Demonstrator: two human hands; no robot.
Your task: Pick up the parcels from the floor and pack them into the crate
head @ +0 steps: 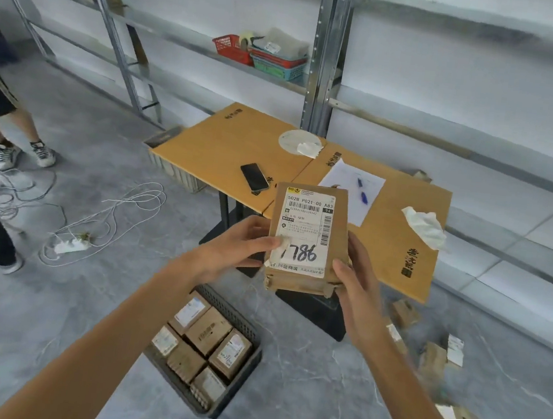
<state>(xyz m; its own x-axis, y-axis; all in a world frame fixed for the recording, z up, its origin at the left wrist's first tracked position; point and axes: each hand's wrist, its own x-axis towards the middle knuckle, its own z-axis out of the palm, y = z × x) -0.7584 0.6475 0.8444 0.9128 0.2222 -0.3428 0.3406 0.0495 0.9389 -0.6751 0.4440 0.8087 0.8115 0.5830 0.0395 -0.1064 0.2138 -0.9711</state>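
Note:
I hold a brown cardboard parcel point(310, 237) with a white shipping label marked "1786" up in front of me, above the floor. My left hand point(239, 250) grips its left side, thumb on the label. My right hand point(356, 297) grips its right side and lower corner. Below, a dark plastic crate point(242, 315) stands on the grey floor and holds several brown parcels packed side by side. More parcels point(433, 361) lie scattered on the floor at the right.
A low wooden table point(214, 140) stands ahead with a phone point(254, 177), paper, pens and tissues on it. Metal shelving runs along the wall with coloured baskets point(275, 59). White cables and a power strip point(71, 246) lie at left, near another person's legs point(11, 131).

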